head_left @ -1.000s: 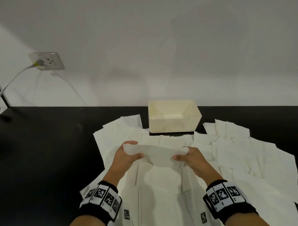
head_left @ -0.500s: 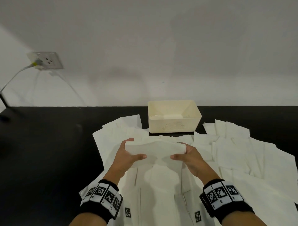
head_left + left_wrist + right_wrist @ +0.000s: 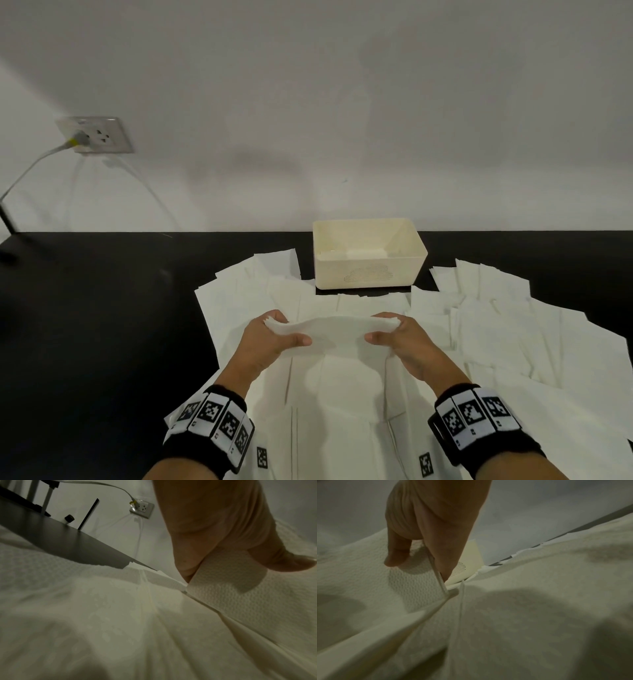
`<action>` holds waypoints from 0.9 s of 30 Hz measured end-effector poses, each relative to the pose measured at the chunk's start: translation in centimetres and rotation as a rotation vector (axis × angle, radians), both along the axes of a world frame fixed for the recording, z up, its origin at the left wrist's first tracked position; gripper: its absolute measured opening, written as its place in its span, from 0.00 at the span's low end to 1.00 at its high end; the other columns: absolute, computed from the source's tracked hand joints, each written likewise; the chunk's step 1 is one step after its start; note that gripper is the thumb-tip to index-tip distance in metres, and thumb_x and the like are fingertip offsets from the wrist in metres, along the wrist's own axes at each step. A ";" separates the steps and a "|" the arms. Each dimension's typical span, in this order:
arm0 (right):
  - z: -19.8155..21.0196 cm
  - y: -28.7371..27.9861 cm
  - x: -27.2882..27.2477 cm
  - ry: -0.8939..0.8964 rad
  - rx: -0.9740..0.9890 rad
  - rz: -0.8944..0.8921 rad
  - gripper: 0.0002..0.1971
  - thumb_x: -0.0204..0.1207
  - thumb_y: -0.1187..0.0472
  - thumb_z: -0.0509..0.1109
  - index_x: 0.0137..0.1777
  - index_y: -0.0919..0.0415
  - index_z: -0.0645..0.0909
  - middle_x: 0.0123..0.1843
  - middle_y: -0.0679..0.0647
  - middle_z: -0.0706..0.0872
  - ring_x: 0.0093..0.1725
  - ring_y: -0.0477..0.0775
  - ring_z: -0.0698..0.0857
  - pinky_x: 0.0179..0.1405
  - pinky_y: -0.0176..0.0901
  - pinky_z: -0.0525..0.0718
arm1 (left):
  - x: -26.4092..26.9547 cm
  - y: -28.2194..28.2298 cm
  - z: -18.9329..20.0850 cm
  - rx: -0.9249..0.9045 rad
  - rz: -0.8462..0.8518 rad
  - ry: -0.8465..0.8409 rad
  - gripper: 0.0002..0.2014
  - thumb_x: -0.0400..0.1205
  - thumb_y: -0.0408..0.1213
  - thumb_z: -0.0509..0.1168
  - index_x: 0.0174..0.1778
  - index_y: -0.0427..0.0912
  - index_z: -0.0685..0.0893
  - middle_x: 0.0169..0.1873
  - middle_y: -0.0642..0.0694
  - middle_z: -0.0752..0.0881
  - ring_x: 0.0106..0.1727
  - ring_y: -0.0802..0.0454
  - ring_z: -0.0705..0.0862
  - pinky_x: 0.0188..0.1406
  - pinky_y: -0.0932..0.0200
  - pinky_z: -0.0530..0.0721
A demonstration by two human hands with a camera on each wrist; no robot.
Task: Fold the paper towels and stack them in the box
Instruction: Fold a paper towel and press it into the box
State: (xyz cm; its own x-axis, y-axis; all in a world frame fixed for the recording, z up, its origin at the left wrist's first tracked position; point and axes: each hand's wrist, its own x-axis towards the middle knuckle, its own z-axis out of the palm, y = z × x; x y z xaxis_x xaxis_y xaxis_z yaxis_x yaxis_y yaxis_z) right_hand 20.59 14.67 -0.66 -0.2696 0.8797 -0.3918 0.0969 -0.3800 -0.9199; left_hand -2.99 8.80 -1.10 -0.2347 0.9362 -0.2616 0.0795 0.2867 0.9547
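Observation:
A folded white paper towel (image 3: 334,334) hangs between both hands just above the sheets on the table. My left hand (image 3: 274,337) pinches its left end, thumb on top, and the left wrist view shows the thumb (image 3: 283,559) pressed on the textured towel (image 3: 240,588). My right hand (image 3: 394,337) pinches the right end; the right wrist view shows the thumb (image 3: 397,555) on the towel (image 3: 399,582). The cream box (image 3: 368,255) stands beyond the hands by the wall, its open top holding what looks like a folded towel at the bottom.
Several unfolded paper towels (image 3: 513,325) cover the black table (image 3: 96,325) from centre to right. A wall socket (image 3: 94,135) with a plugged cable sits at the left. A black stand base (image 3: 7,255) is at the far left edge.
Both hands have lifted the folded towel a little and carried it forward toward the box; the towel now lies flatter between them.

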 end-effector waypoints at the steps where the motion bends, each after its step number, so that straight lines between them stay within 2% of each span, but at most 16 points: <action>1: -0.1 0.0 0.1 0.023 -0.011 0.007 0.16 0.66 0.77 0.76 0.48 0.57 0.83 0.46 0.57 0.88 0.49 0.58 0.85 0.43 0.42 0.82 | -0.1 0.0 -0.1 0.001 0.000 0.005 0.27 0.47 0.39 0.84 0.34 0.42 0.75 0.32 0.48 0.81 0.36 0.52 0.79 0.30 0.65 0.77; 3: -0.3 -0.4 -0.1 0.055 -0.023 0.014 0.20 0.64 0.78 0.76 0.52 0.58 0.82 0.49 0.58 0.88 0.52 0.58 0.86 0.48 0.42 0.84 | 0.1 0.1 -0.1 0.013 0.013 -0.004 0.33 0.44 0.42 0.84 0.40 0.44 0.75 0.38 0.46 0.83 0.41 0.49 0.81 0.34 0.62 0.81; 5: -0.7 -0.9 -0.7 0.071 -0.032 0.005 0.21 0.63 0.81 0.75 0.52 0.59 0.82 0.48 0.57 0.88 0.52 0.57 0.85 0.51 0.43 0.84 | 0.5 0.2 0.0 0.030 0.034 -0.014 0.36 0.40 0.47 0.81 0.42 0.46 0.74 0.40 0.46 0.81 0.43 0.48 0.80 0.37 0.55 0.84; 8: -0.6 -0.7 -0.9 0.104 -0.026 -0.008 0.20 0.63 0.82 0.74 0.49 0.59 0.82 0.45 0.57 0.87 0.48 0.57 0.85 0.47 0.46 0.86 | 1.0 0.3 0.1 0.060 0.063 -0.008 0.35 0.41 0.50 0.80 0.43 0.50 0.75 0.45 0.46 0.80 0.49 0.45 0.80 0.47 0.46 0.85; 10: -0.4 -0.4 -0.7 0.084 -0.021 -0.023 0.20 0.63 0.81 0.75 0.49 0.58 0.82 0.44 0.57 0.87 0.46 0.57 0.85 0.46 0.45 0.86 | 0.8 0.3 -0.1 0.050 0.082 -0.001 0.33 0.44 0.47 0.83 0.43 0.52 0.76 0.48 0.48 0.80 0.52 0.44 0.80 0.52 0.45 0.84; 12: -0.4 -0.3 -0.5 0.040 -0.023 -0.008 0.18 0.64 0.80 0.76 0.47 0.58 0.83 0.43 0.56 0.87 0.45 0.56 0.85 0.49 0.47 0.84 | 0.4 0.2 -0.3 0.037 0.068 -0.019 0.29 0.51 0.36 0.85 0.43 0.49 0.78 0.45 0.48 0.79 0.48 0.48 0.79 0.44 0.55 0.85; 13: -0.4 -0.3 -0.5 0.018 -0.024 0.003 0.16 0.65 0.79 0.76 0.46 0.58 0.83 0.42 0.56 0.87 0.45 0.56 0.85 0.50 0.47 0.83 | 0.1 0.0 -0.3 0.018 0.036 -0.036 0.28 0.52 0.33 0.85 0.42 0.46 0.79 0.43 0.48 0.80 0.45 0.49 0.80 0.39 0.60 0.84; 15: -0.3 -0.2 -0.2 -0.001 -0.019 -0.008 0.13 0.67 0.76 0.75 0.44 0.59 0.83 0.43 0.56 0.88 0.46 0.57 0.86 0.50 0.48 0.83 | -0.5 -0.3 -0.1 -0.036 -0.041 -0.032 0.25 0.53 0.32 0.84 0.42 0.42 0.81 0.40 0.46 0.82 0.43 0.49 0.81 0.34 0.65 0.83; 17: 0.2 0.2 0.4 -0.003 -0.002 -0.030 0.11 0.70 0.75 0.74 0.44 0.59 0.84 0.42 0.54 0.89 0.44 0.54 0.87 0.45 0.42 0.83 | -0.9 -0.4 0.5 -0.082 -0.090 0.029 0.17 0.63 0.29 0.81 0.43 0.38 0.83 0.40 0.44 0.85 0.43 0.48 0.84 0.35 0.65 0.83; 18: 0.7 0.4 0.7 -0.006 0.011 -0.035 0.10 0.71 0.75 0.73 0.44 0.58 0.84 0.42 0.53 0.89 0.43 0.52 0.87 0.43 0.40 0.82 | -1.0 -0.2 0.8 -0.090 -0.096 0.040 0.13 0.67 0.29 0.78 0.44 0.38 0.84 0.41 0.44 0.86 0.44 0.47 0.84 0.39 0.63 0.84; 20: 2.0 1.4 1.0 -0.006 0.033 -0.033 0.11 0.71 0.74 0.73 0.48 0.58 0.84 0.45 0.53 0.90 0.46 0.51 0.87 0.48 0.42 0.83 | -1.0 0.6 1.8 -0.085 -0.063 -0.025 0.12 0.71 0.29 0.75 0.47 0.44 0.84 0.47 0.46 0.88 0.49 0.49 0.85 0.51 0.56 0.84; 22: 3.6 3.0 0.8 0.003 0.079 -0.064 0.13 0.70 0.74 0.73 0.52 0.59 0.84 0.49 0.54 0.90 0.49 0.52 0.87 0.53 0.45 0.83 | -0.7 2.2 3.4 -0.049 -0.015 -0.064 0.12 0.74 0.31 0.73 0.50 0.48 0.83 0.50 0.48 0.87 0.52 0.49 0.85 0.55 0.53 0.83; 25: 6.9 6.7 0.7 -0.096 0.205 -0.197 0.17 0.72 0.73 0.73 0.60 0.61 0.81 0.48 0.53 0.87 0.44 0.51 0.85 0.46 0.44 0.84 | -0.2 6.1 6.5 0.026 0.055 -0.032 0.13 0.77 0.34 0.71 0.58 0.41 0.81 0.54 0.43 0.88 0.53 0.45 0.86 0.46 0.56 0.84; 27: 9.2 9.5 0.7 -0.193 0.286 -0.255 0.22 0.74 0.70 0.72 0.67 0.56 0.75 0.51 0.52 0.84 0.48 0.53 0.84 0.52 0.48 0.84 | 0.6 9.1 8.4 0.090 0.097 0.067 0.17 0.79 0.34 0.70 0.62 0.38 0.77 0.56 0.44 0.85 0.52 0.47 0.84 0.38 0.61 0.81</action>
